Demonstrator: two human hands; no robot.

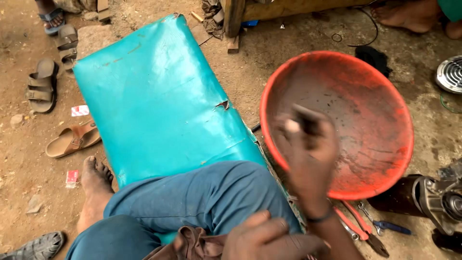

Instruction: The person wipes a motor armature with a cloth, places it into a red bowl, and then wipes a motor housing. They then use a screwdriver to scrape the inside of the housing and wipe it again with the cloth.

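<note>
My right hand [308,154] is raised and motion-blurred in front of a large red bowl [380,96] that stands on the dirt ground. Its fingers pinch a small dark object [308,118] that is too blurred to identify. A dark band circles that wrist. At the bottom edge, my left hand [262,238] lies on my lap with its fingers curled over a brown cloth [195,240]. I sit on a teal padded cushion [159,96] in blue trousers, with my bare foot [94,180] on the ground to the left.
Red-handled pliers [358,226] and a blue-handled tool [387,225] lie below the bowl, beside a dark motor-like part [428,197]. A round metal grille [450,72] is at the right edge. Sandals [72,139] lie on the left. Other people's feet show at the top corners.
</note>
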